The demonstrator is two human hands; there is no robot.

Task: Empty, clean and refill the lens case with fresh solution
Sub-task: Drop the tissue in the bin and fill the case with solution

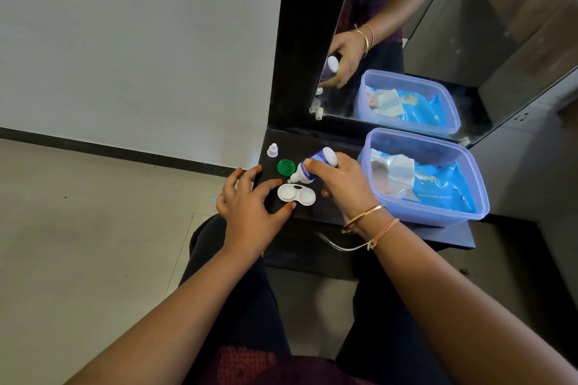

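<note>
Refill apparently begun: our right hand [344, 184] grips the solution bottle [312, 166] over the uncapped lens case [296, 194], left hand [250, 206] splayed empty alongside.

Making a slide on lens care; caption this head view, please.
Right hand holds the bottle nozzle-down over the open case; left hand rests beside it.

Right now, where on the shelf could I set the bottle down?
Bare strip along the mirror, behind the white cap and green lid; another in front of the plastic container. Crowded around the lens case, between left hand and right hand.
</note>
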